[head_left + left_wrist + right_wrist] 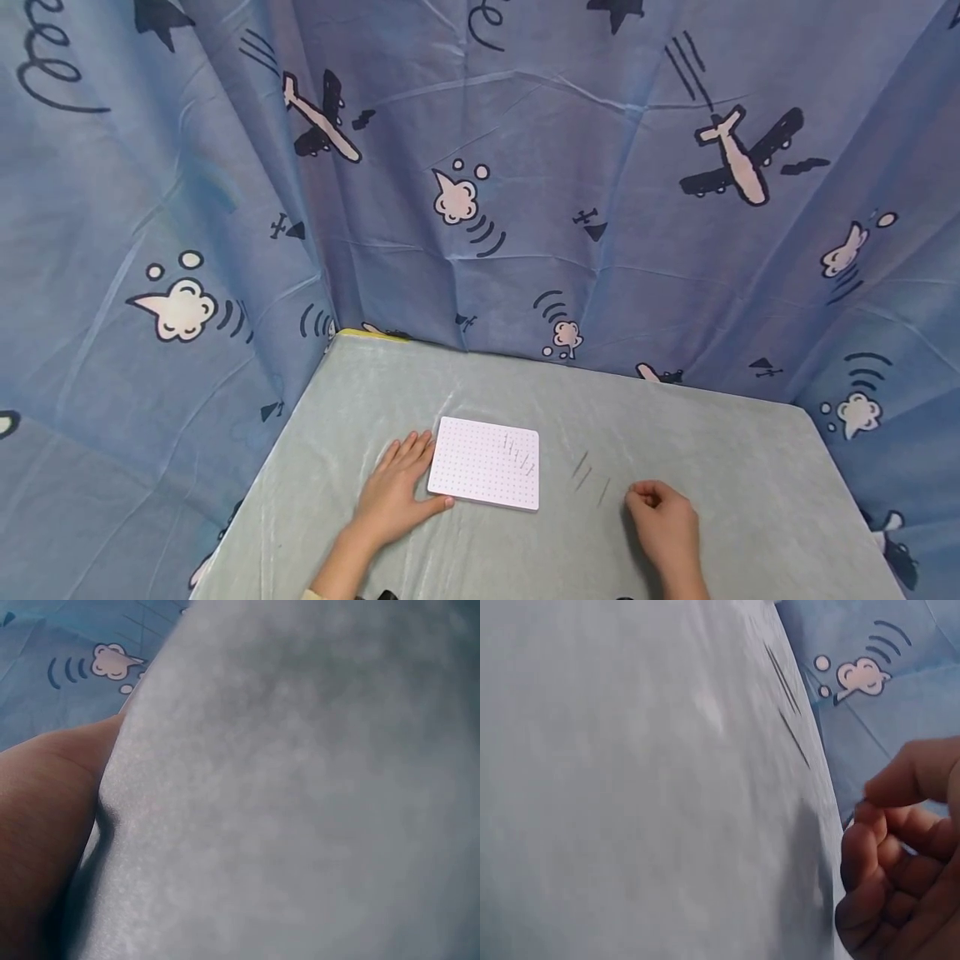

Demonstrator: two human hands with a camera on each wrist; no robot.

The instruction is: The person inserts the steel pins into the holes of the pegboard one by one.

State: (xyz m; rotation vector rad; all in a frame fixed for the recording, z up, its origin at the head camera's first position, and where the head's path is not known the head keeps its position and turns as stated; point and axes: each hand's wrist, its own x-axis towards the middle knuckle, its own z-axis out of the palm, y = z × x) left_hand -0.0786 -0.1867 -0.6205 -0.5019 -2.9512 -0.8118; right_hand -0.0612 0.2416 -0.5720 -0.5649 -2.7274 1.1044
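Note:
A white pegboard (pixel 480 475) with a grid of small holes lies on the table. Several thin needles (pixel 517 452) are at its right part, some seeming to stand in the holes. My left hand (pixel 393 496) rests flat at the board's left edge, fingers spread, thumb along the near edge. In the left wrist view only part of that hand (pixel 52 817) shows. Right of the board, my right hand (pixel 663 521) has thumb and index finger together. The right wrist view shows a short dark tip of a needle (pixel 847 821) at this pinch; most of it is hidden.
Three loose needles (pixel 582 477) lie on the grey-covered table (pixel 360 375) between the board and my right hand. A blue curtain (pixel 480 208) printed with planes and clouds surrounds the table's back and sides. A yellow strip (pixel 371 334) edges the far left corner.

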